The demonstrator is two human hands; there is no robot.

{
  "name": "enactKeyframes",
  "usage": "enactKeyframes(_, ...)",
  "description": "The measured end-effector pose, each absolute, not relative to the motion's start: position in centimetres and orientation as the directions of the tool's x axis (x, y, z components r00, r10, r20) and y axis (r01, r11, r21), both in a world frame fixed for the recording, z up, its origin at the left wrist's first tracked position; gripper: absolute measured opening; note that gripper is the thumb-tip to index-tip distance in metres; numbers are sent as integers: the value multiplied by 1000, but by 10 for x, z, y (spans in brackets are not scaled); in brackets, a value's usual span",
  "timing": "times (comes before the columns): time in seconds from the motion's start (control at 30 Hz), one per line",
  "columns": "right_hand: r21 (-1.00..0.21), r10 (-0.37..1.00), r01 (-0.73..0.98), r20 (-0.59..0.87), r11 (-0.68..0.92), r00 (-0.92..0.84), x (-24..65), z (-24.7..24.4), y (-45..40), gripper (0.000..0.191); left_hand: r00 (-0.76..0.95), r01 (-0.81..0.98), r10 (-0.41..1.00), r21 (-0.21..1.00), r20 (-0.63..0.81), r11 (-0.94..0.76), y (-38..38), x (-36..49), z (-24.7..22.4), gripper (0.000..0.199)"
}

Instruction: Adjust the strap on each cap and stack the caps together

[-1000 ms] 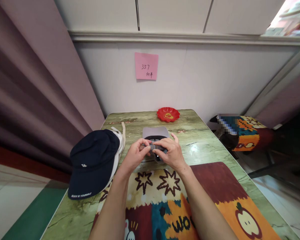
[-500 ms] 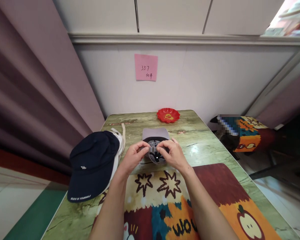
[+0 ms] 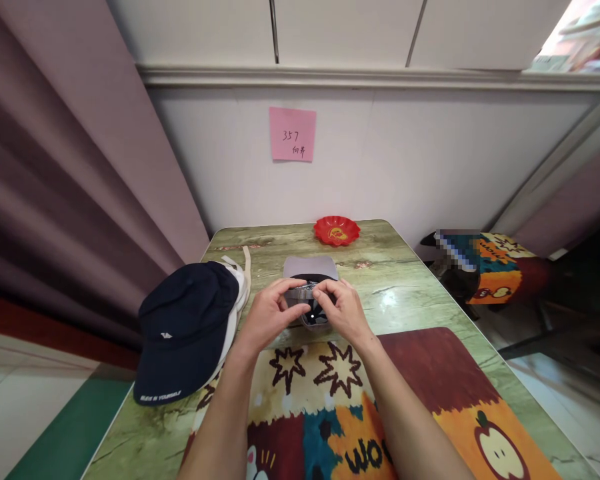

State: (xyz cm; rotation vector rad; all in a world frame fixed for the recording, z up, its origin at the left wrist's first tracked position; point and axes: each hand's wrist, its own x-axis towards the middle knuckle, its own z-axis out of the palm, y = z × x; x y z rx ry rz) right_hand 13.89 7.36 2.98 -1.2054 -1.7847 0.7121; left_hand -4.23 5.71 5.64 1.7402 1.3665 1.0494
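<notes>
A lilac-grey fabric cap with a dark interior point(image 3: 310, 265) sits at the middle of the green, marble-patterned counter point(image 3: 393, 297), beyond the colourful patchwork-print mat point(image 3: 423, 363), its brim pointing towards the wall and its inside facing the person. Both hands are at its back, over a narrow grey adjustable strap point(image 3: 300, 293). The left hand point(image 3: 267, 315) has its grip apart, the thumb below and the forefinger above, with the strap showing in the gap between them. The right hand point(image 3: 349, 311) has its grip together, thumb and forefinger clamped on the strap near its right end (the other fingers are partly hidden). On the person's left, a navy-blue cap with white lettering on the brim point(image 3: 185, 320) lies over a white hat point(image 3: 240, 293), well apart from the hands. A red, scallop-edged dish with a yellow design point(image 3: 337, 231) stands near the counter's far edge, below a pink square paper note point(image 3: 293, 135) on the wall.
</notes>
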Motion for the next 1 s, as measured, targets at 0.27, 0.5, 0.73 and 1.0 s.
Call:
enactKeyframes(0.27, -804, 922, 451, 337, 387, -190, 138, 28, 75, 20, 184, 612, 875, 644, 449, -459, 61, -36, 41, 15)
enactKeyframes(0.5, -796, 924, 471, 348, 380, -157, 138, 28, 74, 23, 257, 582, 844, 622, 471, -524, 60, -33, 40, 12)
enactKeyframes(0.73, -848, 937, 401, 313, 348, -153, 141, 28, 76, 23, 246, 596, 867, 637, 434, -489, 63, -33, 38, 15)
enactKeyframes(1.0, -860, 956, 420, 240, 290, -170, 142, 28, 77, 21, 191, 629, 897, 652, 398, -423, 64, -34, 37, 19)
